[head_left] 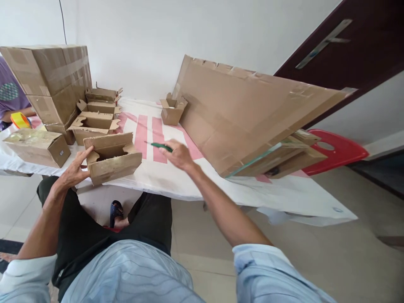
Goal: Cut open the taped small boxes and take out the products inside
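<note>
Small open cardboard box (111,158) sat at the near edge of the counter (176,181), flaps up, directly against the left hand (73,169) and a short way left of the right hand (178,155). Left hand was spread open, fingers resting on the box's left end and flap, not wrapped round it. Right hand was closed around a green pen-like tool (161,146), thin tip pointing left toward the box, hovering just above the counter; tool and box apart. Behind the box a row of folded open cartons (94,113) ran back toward the wall, beside a tall taped carton stack (50,80). A closed taped box (38,146) lay at far left, yellow tape roll (19,120) behind it, another person's purple sleeve (9,94) at the frame edge. One more little open box (172,110) stood near the wall. Large flat cardboard sheet (249,113) leaned over the counter's right part, covering stacked flat pieces (284,158); red plastic stool (337,151) beyond it
</note>
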A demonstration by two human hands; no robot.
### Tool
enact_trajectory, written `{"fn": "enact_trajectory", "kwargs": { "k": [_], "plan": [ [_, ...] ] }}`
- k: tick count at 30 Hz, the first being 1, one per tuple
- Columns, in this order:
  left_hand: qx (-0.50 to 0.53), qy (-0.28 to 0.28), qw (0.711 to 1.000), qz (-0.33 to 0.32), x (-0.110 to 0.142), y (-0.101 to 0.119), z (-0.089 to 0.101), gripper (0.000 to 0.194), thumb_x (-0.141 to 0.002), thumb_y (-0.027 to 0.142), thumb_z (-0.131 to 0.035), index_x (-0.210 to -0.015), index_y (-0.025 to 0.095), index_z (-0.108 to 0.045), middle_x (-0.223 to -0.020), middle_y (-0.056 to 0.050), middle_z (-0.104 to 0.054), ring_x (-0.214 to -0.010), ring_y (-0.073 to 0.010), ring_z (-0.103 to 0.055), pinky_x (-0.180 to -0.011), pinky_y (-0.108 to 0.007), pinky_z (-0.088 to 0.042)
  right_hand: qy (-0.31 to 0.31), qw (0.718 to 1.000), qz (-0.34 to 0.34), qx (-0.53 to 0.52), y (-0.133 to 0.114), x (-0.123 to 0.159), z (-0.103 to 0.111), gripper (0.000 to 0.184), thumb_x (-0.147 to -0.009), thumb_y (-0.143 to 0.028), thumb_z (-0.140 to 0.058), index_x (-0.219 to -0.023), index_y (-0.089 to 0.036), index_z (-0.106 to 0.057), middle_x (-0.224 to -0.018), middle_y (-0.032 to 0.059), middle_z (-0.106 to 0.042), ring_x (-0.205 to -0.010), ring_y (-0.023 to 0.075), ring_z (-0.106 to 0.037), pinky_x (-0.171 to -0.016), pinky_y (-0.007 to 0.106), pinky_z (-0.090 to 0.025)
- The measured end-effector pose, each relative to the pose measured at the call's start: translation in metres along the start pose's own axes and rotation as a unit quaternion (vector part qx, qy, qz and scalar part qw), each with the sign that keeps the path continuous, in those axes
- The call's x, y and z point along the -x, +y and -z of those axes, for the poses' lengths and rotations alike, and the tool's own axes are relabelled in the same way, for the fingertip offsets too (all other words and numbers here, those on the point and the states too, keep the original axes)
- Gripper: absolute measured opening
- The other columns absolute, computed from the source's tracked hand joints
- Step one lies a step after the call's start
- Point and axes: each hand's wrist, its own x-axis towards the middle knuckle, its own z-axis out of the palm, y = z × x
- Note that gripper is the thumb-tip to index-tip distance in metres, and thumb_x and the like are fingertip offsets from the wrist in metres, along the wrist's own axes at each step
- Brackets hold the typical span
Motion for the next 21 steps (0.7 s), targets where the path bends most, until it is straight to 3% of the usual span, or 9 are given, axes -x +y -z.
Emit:
{"fn": "enact_trajectory", "kwargs": {
  "k": [4, 6, 8, 11, 14, 17, 21],
  "plan": [
    [0.023, -0.019, 0.998, 0.048, -0.007, -0.007, 0.001, 0.125, -0.081, 0.083, -0.089, -0.184, 0.028, -0.046, -0.175, -0.020, -0.055, -0.161, -0.0493, -0.056, -0.117, -0.057, -0.066, -0.049, 0.994, -0.100, 0.018, 0.004, 0.038, -0.087, 0.022, -0.111, -0.030, -0.066, -0.122, -0.019, -0.081, -0.128, 0.0149, -0.079, -0.117, 0.0296, -0.070, -0.091, 0.036, -0.053],
    [0.042, -0.036, 0.997, 0.062, -0.008, -0.010, 0.004, 0.137, -0.074, 0.085, -0.094, -0.187, 0.029, -0.040, -0.179, -0.022, -0.052, -0.159, -0.0509, -0.058, -0.116, -0.060, -0.066, -0.049, 0.990, -0.126, 0.029, 0.006, 0.051, -0.116, 0.023, -0.110, -0.030, -0.064, -0.125, -0.020, -0.080, -0.130, 0.0156, -0.077, -0.123, 0.0310, -0.069, -0.095, 0.037, -0.053],
    [0.048, -0.050, 0.995, 0.070, -0.007, -0.011, 0.006, 0.148, -0.069, 0.084, -0.098, -0.189, 0.028, -0.034, -0.182, -0.024, -0.048, -0.158, -0.0518, -0.059, -0.117, -0.063, -0.065, -0.048, 0.990, -0.129, 0.032, 0.011, 0.057, -0.131, 0.023, -0.109, -0.028, -0.065, -0.124, -0.020, -0.080, -0.128, 0.0163, -0.076, -0.125, 0.0327, -0.067, -0.101, 0.040, -0.054],
    [0.041, -0.053, 0.995, 0.074, -0.006, -0.013, 0.005, 0.154, -0.065, 0.082, -0.102, -0.190, 0.027, -0.031, -0.184, -0.025, -0.043, -0.163, -0.0530, -0.054, -0.121, -0.064, -0.063, -0.022, 0.993, -0.113, 0.006, 0.015, 0.053, -0.136, 0.024, -0.107, -0.029, -0.067, -0.124, -0.019, -0.081, -0.125, 0.0179, -0.075, -0.128, 0.0363, -0.067, -0.108, 0.046, -0.056],
    [0.033, -0.051, 0.997, 0.051, -0.006, -0.011, 0.002, 0.149, -0.068, 0.078, -0.102, -0.190, 0.030, -0.032, -0.183, -0.022, -0.044, -0.166, -0.0532, -0.050, -0.123, -0.065, -0.062, 0.035, 0.992, -0.087, -0.081, 0.005, 0.035, -0.131, 0.030, -0.108, -0.034, -0.065, -0.129, -0.018, -0.080, -0.125, 0.0179, -0.075, -0.125, 0.0364, -0.068, -0.109, 0.050, -0.059],
    [0.026, -0.051, 0.998, 0.017, -0.003, -0.005, -0.001, 0.145, -0.072, 0.073, -0.103, -0.190, 0.030, -0.031, -0.182, -0.022, -0.044, -0.166, -0.0527, -0.048, -0.124, -0.066, -0.061, 0.087, 0.984, -0.012, -0.156, -0.025, 0.017, -0.116, 0.038, -0.110, -0.040, -0.061, -0.138, -0.020, -0.077, -0.131, 0.0169, -0.074, -0.123, 0.0349, -0.069, -0.106, 0.052, -0.062],
    [0.013, -0.049, 0.998, -0.029, 0.008, 0.008, -0.004, 0.145, -0.075, 0.067, -0.104, -0.191, 0.028, -0.026, -0.181, -0.022, -0.043, -0.168, -0.0522, -0.045, -0.129, -0.070, -0.055, 0.108, 0.979, 0.123, -0.118, -0.081, 0.006, -0.088, 0.037, -0.110, -0.042, -0.071, -0.141, -0.024, -0.080, -0.142, 0.0156, -0.074, -0.137, 0.0365, -0.064, -0.121, 0.055, -0.054]
  ]
}}
